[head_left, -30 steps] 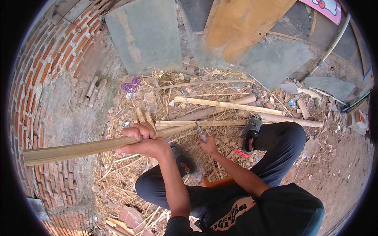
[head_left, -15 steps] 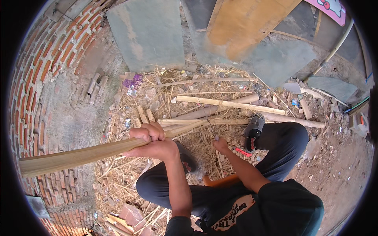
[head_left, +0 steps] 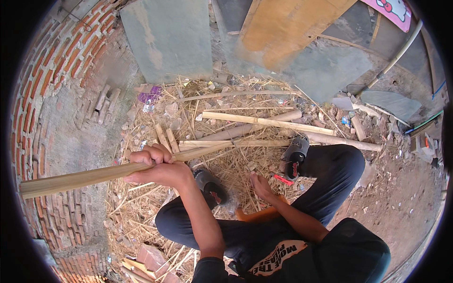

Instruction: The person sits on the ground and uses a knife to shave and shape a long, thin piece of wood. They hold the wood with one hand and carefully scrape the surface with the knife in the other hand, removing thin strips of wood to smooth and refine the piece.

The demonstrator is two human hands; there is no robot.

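Observation:
A long bamboo strip slants across in front of me, its wide end out to the left and its narrow tip among other strips. My left hand is closed round it near the middle, fingers over the top. Nearer the right foot, my right hand grips the pale handle end of a thin knife. From that hand the dark, narrow blade runs up to the bamboo strip near its tip. Whether its edge touches or cuts into the strip is too small to tell.
Several bamboo lengths lie on straw and shavings beyond my feet. Beside the right shoe is a red object. An orange piece sits between my legs. A brick wall stands left; grey panels lean behind.
The whole view has shifted slightly. My left hand and the bamboo strip sit a little farther left and higher. The right hand with the knife has drawn slightly nearer to me.

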